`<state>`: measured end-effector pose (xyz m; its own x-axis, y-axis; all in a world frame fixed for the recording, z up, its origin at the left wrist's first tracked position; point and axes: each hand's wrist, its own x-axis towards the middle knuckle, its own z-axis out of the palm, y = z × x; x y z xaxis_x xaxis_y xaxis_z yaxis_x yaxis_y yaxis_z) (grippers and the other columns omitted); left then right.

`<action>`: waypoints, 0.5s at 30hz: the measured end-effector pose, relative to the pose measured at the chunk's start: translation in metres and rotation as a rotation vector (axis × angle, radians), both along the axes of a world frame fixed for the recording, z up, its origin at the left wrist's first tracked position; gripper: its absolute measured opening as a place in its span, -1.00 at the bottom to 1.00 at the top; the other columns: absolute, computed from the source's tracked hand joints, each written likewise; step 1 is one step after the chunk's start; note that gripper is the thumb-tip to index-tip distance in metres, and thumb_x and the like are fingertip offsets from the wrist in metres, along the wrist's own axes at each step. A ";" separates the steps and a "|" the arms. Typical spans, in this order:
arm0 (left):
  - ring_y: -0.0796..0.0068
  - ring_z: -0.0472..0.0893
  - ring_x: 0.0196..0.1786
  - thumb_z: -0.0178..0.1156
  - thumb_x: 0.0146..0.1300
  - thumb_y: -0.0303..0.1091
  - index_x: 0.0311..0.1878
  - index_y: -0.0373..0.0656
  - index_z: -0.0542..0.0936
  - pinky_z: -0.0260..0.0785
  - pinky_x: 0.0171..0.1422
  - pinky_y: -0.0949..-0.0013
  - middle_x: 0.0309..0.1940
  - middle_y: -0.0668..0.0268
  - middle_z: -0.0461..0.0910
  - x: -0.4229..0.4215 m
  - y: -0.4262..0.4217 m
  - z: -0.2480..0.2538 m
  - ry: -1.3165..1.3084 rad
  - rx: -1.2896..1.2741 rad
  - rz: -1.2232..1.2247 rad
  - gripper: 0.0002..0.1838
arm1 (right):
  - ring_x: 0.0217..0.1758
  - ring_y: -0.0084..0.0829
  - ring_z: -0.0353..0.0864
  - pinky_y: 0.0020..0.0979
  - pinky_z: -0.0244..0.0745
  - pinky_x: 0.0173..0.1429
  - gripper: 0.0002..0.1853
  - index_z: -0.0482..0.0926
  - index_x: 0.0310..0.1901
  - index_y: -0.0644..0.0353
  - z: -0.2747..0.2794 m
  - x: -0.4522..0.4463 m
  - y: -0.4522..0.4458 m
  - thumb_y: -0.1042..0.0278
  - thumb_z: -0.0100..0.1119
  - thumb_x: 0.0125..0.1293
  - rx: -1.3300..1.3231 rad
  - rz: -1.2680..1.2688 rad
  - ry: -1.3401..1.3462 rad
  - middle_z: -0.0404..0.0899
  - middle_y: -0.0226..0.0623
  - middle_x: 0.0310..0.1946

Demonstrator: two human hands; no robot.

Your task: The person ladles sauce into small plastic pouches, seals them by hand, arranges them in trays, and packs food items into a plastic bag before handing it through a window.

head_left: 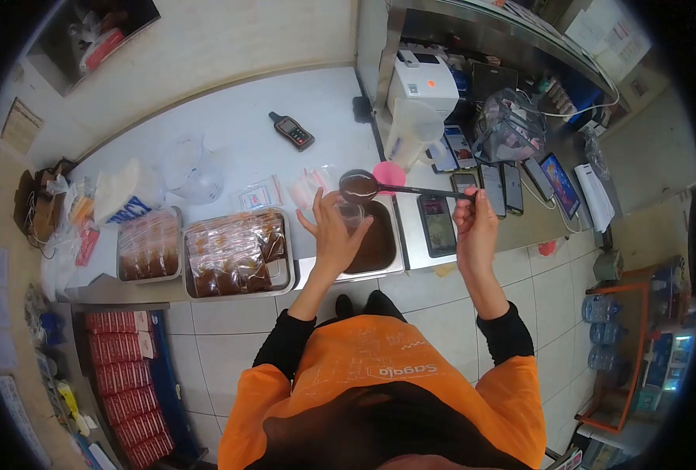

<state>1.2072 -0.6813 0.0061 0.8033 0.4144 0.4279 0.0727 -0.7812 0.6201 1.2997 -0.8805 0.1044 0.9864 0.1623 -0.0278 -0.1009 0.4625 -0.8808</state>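
Note:
My right hand is closed around the long black handle of a ladle. Brown sauce fills the ladle's round bowl, held level to the left of the hand. Just below that bowl, my left hand grips a small clear plastic bag, its fingers partly spread. Under the bag and left hand sits a metal pan of brown sauce, partly hidden by the hand. Packs of clear bags lie behind my left hand.
Metal trays hold filled brown bags at left. A pink cup, a clear pitcher and several phones surround the ladle's right side. A handheld meter and a clear jug stand farther back.

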 end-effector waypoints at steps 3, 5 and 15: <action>0.07 -0.02 0.44 0.24 0.15 0.03 0.19 -0.34 0.14 -0.59 0.31 -0.37 0.20 0.13 0.20 0.002 -0.003 0.001 -0.021 -0.037 0.004 -0.22 | -0.48 -0.69 0.42 -0.64 0.34 -0.38 -0.71 0.45 -0.18 0.24 -0.004 -0.009 0.001 0.19 -0.18 0.49 -0.036 0.005 -0.137 0.50 -0.41 -0.47; 0.07 -0.01 0.43 0.23 0.16 0.03 0.18 -0.36 0.15 -0.59 0.34 -0.32 0.18 0.12 0.22 0.003 -0.004 0.001 -0.062 -0.055 0.016 -0.23 | -0.48 -0.67 0.41 -0.61 0.31 -0.39 -0.71 0.43 -0.19 0.26 -0.005 -0.015 0.001 0.21 -0.20 0.50 -0.081 -0.015 -0.253 0.49 -0.39 -0.46; 0.11 0.06 0.40 0.23 0.17 0.01 0.19 -0.34 0.16 -0.60 0.37 -0.25 0.14 0.15 0.26 0.000 -0.002 -0.001 -0.006 -0.146 -0.020 -0.25 | -0.53 -0.50 0.48 -0.53 0.38 -0.42 -0.65 0.46 -0.32 0.29 -0.002 -0.038 -0.005 0.24 -0.24 0.50 -0.342 -0.105 -1.013 0.51 -0.28 -0.50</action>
